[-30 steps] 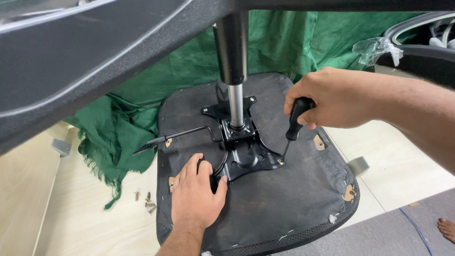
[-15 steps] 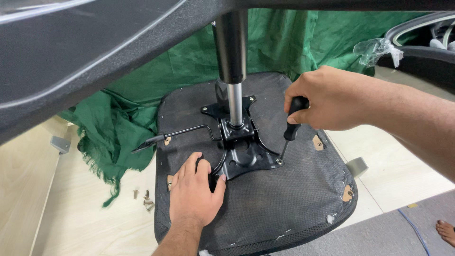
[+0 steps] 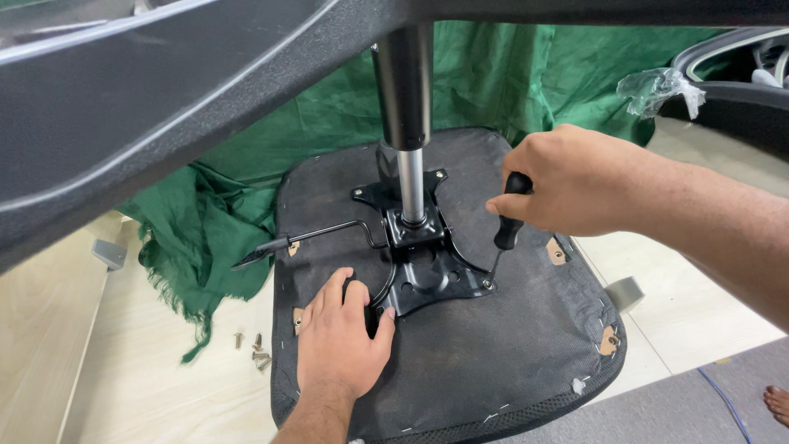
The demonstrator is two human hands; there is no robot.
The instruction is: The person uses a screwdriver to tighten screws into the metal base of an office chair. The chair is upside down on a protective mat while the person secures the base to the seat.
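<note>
Upturned chair seat point(image 3: 493, 362), dark fabric underside facing up, lies on the floor point(image 3: 131, 386) over a green cloth point(image 3: 205, 238). Black metal mechanism plate point(image 3: 427, 271) sits at the seat's centre, with the gas-lift column point(image 3: 404, 107) standing upright out of it and a lever point(image 3: 312, 238) sticking out to the left. Right hand point(image 3: 575, 181) has its fingers curled tight around the black handle of a screwdriver point(image 3: 508, 226); the shaft slants down, tip on a screw at the plate's right front corner. Left hand point(image 3: 341, 341) rests flat on the seat underside, fingers loosely spread and closed on nothing, fingertips touching the plate's left front edge. Loose screws point(image 3: 253, 349) lie on the floor just left of the seat, near the cloth's fringe. A grey curved chair part point(image 3: 164, 99) fills the top of the view, close to the camera. Someone's bare foot point(image 3: 777, 403) shows at the lower right corner, well apart from the seat.
</note>
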